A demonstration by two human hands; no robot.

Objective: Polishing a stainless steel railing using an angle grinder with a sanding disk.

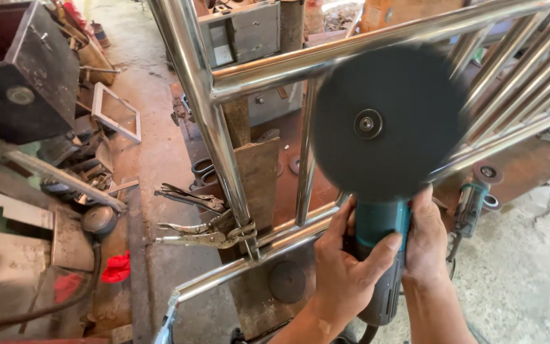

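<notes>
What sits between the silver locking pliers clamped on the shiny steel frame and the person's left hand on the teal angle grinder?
In the head view, only slanting polished frame tubes span between the locking pliers and the left hand, with a rusty plate behind.

Glossy polished steel tube frame (202, 95), matt dark abrasive disc (386, 124), rough concrete floor (523, 267)

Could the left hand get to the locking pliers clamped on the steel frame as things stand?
Probably yes, but not at once: the left hand is wrapped around the grinder with the right hand. The pliers lie just to its left, with nothing between.
</notes>
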